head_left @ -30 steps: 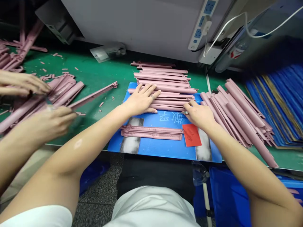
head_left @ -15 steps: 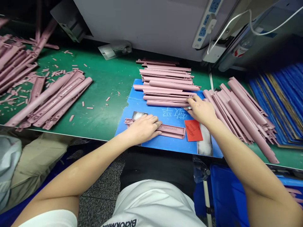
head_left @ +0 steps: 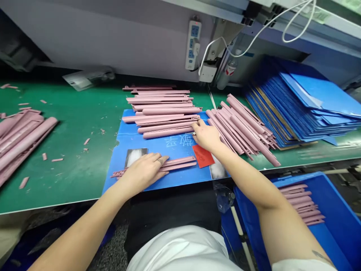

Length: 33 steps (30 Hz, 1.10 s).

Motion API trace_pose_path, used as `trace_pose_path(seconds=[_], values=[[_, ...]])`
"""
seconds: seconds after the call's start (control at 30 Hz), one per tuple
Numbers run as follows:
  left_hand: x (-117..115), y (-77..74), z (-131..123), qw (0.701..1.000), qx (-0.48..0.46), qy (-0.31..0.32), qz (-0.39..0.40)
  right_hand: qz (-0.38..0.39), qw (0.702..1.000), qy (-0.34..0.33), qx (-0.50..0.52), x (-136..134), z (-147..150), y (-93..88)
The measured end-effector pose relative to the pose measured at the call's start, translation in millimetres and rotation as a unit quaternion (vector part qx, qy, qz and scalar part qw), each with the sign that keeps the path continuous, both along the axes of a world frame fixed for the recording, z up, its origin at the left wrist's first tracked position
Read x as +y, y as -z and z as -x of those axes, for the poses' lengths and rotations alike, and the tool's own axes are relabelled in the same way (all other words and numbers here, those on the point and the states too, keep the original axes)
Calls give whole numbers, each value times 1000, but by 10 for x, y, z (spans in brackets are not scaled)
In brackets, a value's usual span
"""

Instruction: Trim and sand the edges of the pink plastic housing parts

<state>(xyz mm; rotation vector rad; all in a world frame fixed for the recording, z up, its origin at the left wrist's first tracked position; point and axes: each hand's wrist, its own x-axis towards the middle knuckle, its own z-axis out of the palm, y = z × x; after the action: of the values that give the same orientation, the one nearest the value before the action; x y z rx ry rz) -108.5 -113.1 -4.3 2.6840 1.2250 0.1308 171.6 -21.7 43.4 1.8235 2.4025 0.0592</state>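
Observation:
My left hand (head_left: 143, 173) lies over a pair of long pink plastic strips (head_left: 180, 163) on the near part of a blue mat (head_left: 121, 150), and its fingers curve down onto them. My right hand (head_left: 206, 135) reaches the right end of a row of pink plastic profiles (head_left: 166, 116), with its fingertips touching them. Whether those fingers pinch anything is hidden. A small red card (head_left: 203, 156) lies just below my right hand, and a larger pile of pink profiles (head_left: 239, 128) sits to its right.
More pink pieces and offcuts (head_left: 19, 139) lie on the green bench (head_left: 76, 101) at left. Stacked blue sheets (head_left: 299, 105) rise at back right. A power strip (head_left: 193, 45) hangs behind. A blue crate (head_left: 324, 184) below right holds pink parts (head_left: 301, 205).
The view has swung left and back, bringing the crate into sight. My left hand has moved from the row down onto the strips. The other person's hands have left the view.

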Motion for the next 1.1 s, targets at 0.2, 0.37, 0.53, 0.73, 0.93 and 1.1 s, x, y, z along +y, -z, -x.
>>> trace_pose_path(seconds=[0.2,0.37,0.53,0.73,0.93,1.1], values=[[26,-61,59,997,-67,-16,24,-3,996,74,46,-209,-155,4],[60,-384,173,949,-251,-178,59,-21,992,89,84,-241,-359,39],[62,-606,-33,686,-640,-287,194,-92,964,28,246,-550,-71,46],[95,-566,-436,501,-784,-280,236,161,861,-112,470,-1271,831,78],[57,-442,-405,458,-810,-321,176,140,853,-69,498,-1311,920,228],[35,-475,-239,390,-838,-307,225,178,746,39,641,-1287,738,374]])
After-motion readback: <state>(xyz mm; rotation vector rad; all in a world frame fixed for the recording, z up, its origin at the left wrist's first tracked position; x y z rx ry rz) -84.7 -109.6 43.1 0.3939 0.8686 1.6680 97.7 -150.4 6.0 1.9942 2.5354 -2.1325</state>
